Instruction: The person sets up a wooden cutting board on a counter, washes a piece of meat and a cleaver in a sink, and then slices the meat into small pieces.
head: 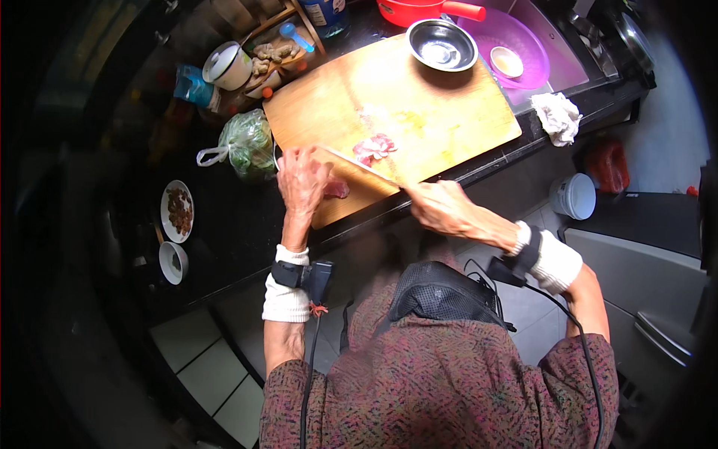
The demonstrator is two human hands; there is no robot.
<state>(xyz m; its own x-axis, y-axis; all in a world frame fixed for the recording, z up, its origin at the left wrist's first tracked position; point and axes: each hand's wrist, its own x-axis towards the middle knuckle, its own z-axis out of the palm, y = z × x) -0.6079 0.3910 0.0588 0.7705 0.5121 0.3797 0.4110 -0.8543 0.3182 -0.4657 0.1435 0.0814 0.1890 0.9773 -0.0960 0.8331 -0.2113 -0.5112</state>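
A wooden cutting board [331, 90] lies on the black counter. On its near left part my left hand [303, 179] presses with bent fingers on a piece of raw meat [336, 187], which shows beside the fingers and is partly hidden under them. My right hand [443, 207] grips the handle of a knife [359, 165]; its blade runs left across the board, its far end close to my left fingers. Just beyond the blade lie slices of raw meat [376, 147]. A metal bowl [442, 45] rests on the board's far right corner.
Left of the board stand a plastic bag of green vegetables [247, 143], a white lidded pot [227, 64], a plate of brown food pieces [177, 210] and a small white bowl [173, 262]. A purple basin [527, 42] sits in the sink; a crumpled white cloth [556, 118] lies near its edge.
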